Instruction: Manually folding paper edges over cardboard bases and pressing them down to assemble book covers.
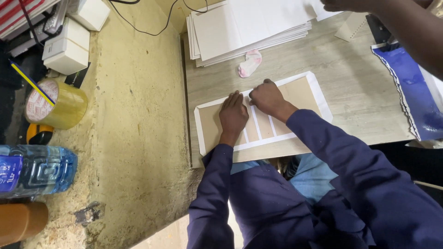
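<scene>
my left hand (233,115) flat, palm down, fingers together, my right hand (267,97) beside it, knuckles bent, pressing down, both forearms in dark blue sleeves

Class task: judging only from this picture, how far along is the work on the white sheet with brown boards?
Done: brown boards lie on the white sheet, narrow strips between them. In hand: the left hand lies flat on the boards while the right hand presses near the sheet's far edge. Left: the white border lies flat and unfolded all round, and a stack of sheets waits behind.
</scene>
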